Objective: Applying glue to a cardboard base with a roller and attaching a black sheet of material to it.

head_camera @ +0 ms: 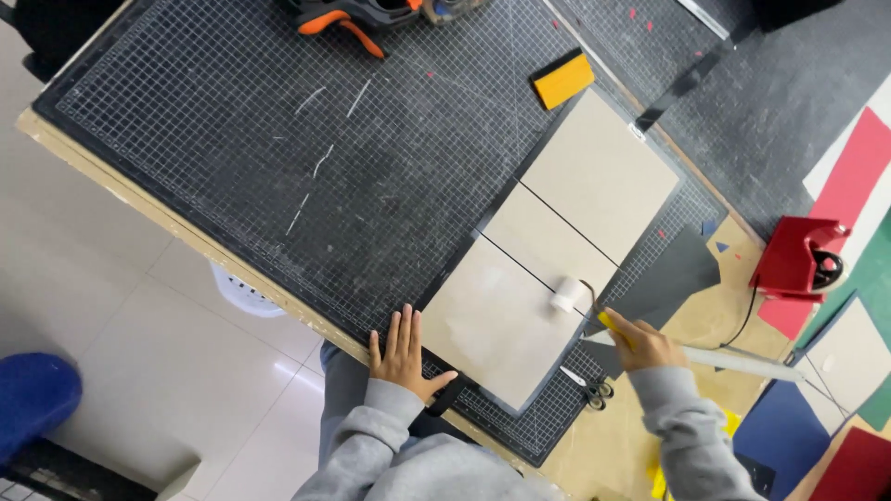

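Three beige board panels (548, 246) lie in a row on a dark sheet atop a black gridded cutting mat (278, 139). My left hand (402, 351) rests flat on the mat at the near edge, thumb touching the nearest panel's corner. Gripping a yellow-handled roller, my right hand (640, 341) holds its white roller head (568, 294) on the middle panel near the seam.
A yellow scraper (562, 79) lies beyond the panels. Orange-handled tools (348, 17) sit at the far edge. Small scissors (587, 387), a long white ruler (733, 362), a red tape dispenser (798, 260) and coloured paper sheets (854, 186) are to the right.
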